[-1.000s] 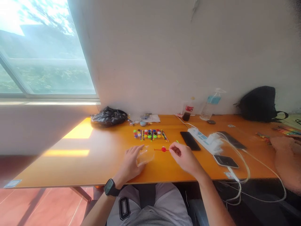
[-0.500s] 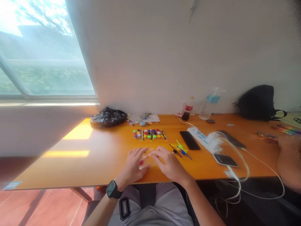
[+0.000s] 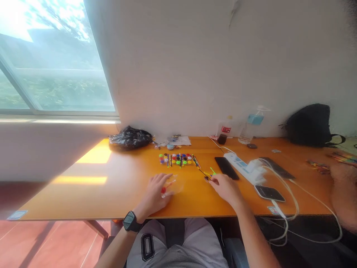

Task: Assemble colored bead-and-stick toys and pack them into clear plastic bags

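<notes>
My left hand (image 3: 156, 190) is curled round a clear plastic bag (image 3: 177, 186), and a red piece (image 3: 163, 190) shows in or against it by the thumb. Farther right, my right hand (image 3: 226, 188) has its fingertips pinched on a thin black stick (image 3: 204, 173) with a small round part. Beside those fingers a bright green stick (image 3: 212, 171) and some yellow show, partly covered by the hand. Beyond both hands lie rows of coloured round discs (image 3: 178, 159) with thin sticks among them.
A black phone (image 3: 226, 168) and a white power strip (image 3: 237, 163) with plugs and cables lie to the right. A black plastic bag (image 3: 130, 138) sits at the back left. Bottles (image 3: 245, 134) stand by the wall. Another person's arm (image 3: 341, 193) is at the far right.
My right hand has left the plastic bag and moved right to the loose sticks, where it now pinches the black one. My left hand has shifted slightly left with the bag.
</notes>
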The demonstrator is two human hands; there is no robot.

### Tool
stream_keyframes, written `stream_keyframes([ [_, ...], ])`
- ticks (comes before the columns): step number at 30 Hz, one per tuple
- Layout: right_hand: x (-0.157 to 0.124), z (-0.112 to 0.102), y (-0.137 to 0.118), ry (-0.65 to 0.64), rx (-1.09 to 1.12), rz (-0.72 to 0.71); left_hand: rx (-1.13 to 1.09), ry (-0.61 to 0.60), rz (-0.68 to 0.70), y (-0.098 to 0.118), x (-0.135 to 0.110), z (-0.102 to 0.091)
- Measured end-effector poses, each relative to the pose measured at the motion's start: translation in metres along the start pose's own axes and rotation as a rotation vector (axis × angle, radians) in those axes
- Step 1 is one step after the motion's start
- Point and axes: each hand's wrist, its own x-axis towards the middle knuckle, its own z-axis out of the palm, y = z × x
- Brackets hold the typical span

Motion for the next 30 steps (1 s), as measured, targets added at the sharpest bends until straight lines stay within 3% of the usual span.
stream_keyframes([
  [3, -0.005, -0.009, -0.014, 0.067, 0.192, -0.161, 0.01, 0.0, -0.005, 0.0, -0.001, 0.0],
  [7, -0.018, -0.02, -0.035, 0.019, 0.409, -0.323, 0.01, -0.009, -0.002, 0.001, -0.001, 0.001],
  [12, -0.028, -0.018, -0.06, 0.052, 0.418, -0.414, -0.028, -0.009, 0.021, 0.004, -0.001, 0.006],
  [21, -0.036, 0.014, -0.102, 0.171, 0.305, -0.498, -0.122, -0.085, 0.088, 0.025, -0.003, 0.013],
  [25, -0.028, 0.005, -0.086, 0.176, 0.4, -0.519, -0.123, -0.054, 0.077, 0.02, -0.003, 0.009],
  [27, -0.019, -0.002, -0.062, 0.191, 0.344, -0.434, -0.123, -0.025, 0.055, 0.013, -0.002, 0.006],
  [30, -0.006, -0.005, -0.016, 0.177, 0.084, -0.203, -0.128, -0.004, 0.023, 0.002, -0.002, -0.001],
])
